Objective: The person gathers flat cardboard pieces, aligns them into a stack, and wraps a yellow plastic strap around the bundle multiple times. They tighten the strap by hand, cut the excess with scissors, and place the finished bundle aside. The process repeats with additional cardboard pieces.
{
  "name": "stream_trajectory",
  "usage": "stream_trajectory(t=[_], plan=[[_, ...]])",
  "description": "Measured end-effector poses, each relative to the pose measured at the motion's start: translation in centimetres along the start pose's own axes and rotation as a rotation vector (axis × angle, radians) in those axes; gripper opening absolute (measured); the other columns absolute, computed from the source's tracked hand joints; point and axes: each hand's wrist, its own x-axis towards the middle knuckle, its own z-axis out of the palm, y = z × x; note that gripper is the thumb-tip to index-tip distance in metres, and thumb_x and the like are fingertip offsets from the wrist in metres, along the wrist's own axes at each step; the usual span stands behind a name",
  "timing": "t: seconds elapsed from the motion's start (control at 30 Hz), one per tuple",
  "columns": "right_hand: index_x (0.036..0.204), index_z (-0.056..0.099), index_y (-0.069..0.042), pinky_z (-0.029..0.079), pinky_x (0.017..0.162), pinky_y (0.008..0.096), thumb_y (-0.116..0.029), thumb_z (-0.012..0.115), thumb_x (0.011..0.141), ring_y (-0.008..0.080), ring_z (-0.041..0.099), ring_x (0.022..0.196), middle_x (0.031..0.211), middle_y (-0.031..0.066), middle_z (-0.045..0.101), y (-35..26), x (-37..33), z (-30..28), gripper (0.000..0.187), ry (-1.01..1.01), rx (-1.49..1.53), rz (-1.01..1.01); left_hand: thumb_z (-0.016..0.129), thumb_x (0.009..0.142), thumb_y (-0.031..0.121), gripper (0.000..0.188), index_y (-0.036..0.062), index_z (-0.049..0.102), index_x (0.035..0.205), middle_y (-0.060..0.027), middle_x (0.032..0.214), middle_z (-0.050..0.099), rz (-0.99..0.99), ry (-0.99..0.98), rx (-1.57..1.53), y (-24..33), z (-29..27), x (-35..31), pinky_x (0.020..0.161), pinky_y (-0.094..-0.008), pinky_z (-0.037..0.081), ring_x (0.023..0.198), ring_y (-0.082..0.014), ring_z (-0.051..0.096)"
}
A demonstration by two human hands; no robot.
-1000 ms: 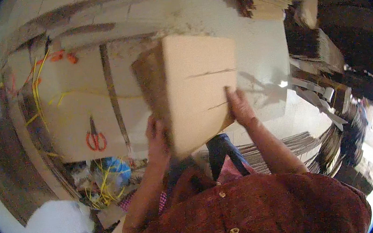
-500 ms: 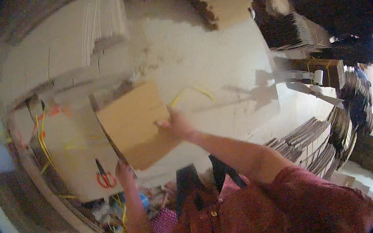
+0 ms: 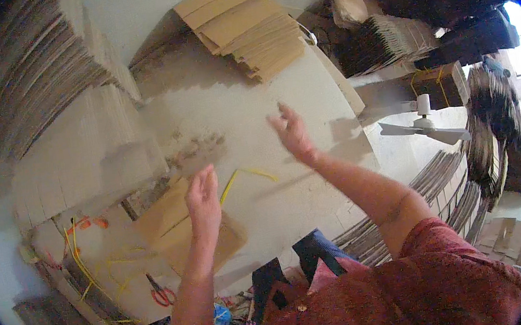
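Both my hands are raised over the pale work table (image 3: 267, 211), holding nothing. My left hand (image 3: 202, 200) has its fingers stretched upward, above a flat brown cardboard piece (image 3: 173, 223) lying on the table; my forearm hides part of that piece. Out over the middle of the table is my right hand (image 3: 291, 133), fingers apart and slightly blurred. Beyond it a fanned stack of brown cardboard sheets (image 3: 242, 23) rests at the far side. A bent yellow strap (image 3: 255, 174) lies between my hands, and orange-handled scissors (image 3: 161, 295) sit near the table's front left.
Tall stacks of grey cardboard sheets (image 3: 32, 80) fill the far left. More yellow straps (image 3: 78, 259) and orange bits (image 3: 86, 223) lie at the left edge. To the right stand a fan (image 3: 424, 124) with pale blades and bundled cardboard (image 3: 410, 199).
My hands have let go of the cardboard piece, which now lies flat on the table. Both hands have moved farther out, and the view has shifted.
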Motion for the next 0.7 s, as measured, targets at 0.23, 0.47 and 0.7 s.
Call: stream_trajectory(t=[0.23, 0.47, 0.7], plan=[[0.121, 0.046, 0.007, 0.037, 0.094, 0.0377, -0.051, 0.059, 0.077, 0.0327, 0.049, 0.111, 0.118, 0.0246, 0.051, -0.6, 14.6, -7.9, 0.074, 0.155, 0.102, 0.008, 0.051, 0.086, 0.047, 0.057, 0.0020, 0.046, 0.119, -0.0115, 0.116, 0.051, -0.169, -0.061, -0.143, 2.9, 3.7, 13.9, 0.086, -0.0374, 0.044, 0.104, -0.0230, 0.051], [0.119, 0.050, 0.003, 0.033, 0.094, 0.0327, -0.055, 0.058, 0.077, 0.0221, 0.047, 0.109, 0.117, 0.0148, 0.053, -2.0, 22.8, -11.0, 0.072, 0.035, 0.387, 0.028, 0.051, 0.073, 0.067, 0.100, 0.0004, 0.014, 0.138, -0.0214, 0.137, 0.026, -0.279, -0.125, -0.151, 6.0, 6.9, 24.9, 0.099, -0.0490, 0.030, 0.124, -0.0352, 0.031], [0.114, 0.055, 0.000, 0.037, 0.090, 0.0339, -0.058, 0.060, 0.072, 0.0217, 0.050, 0.103, 0.111, 0.0115, 0.056, -3.3, 26.0, -11.3, 0.072, -0.048, 0.445, 0.044, 0.053, 0.073, 0.067, 0.098, 0.0117, 0.010, 0.141, -0.0219, 0.141, 0.018, -0.273, -0.287, -0.310, 8.0, 8.7, 29.7, 0.101, -0.0591, 0.018, 0.129, -0.0402, 0.020]])
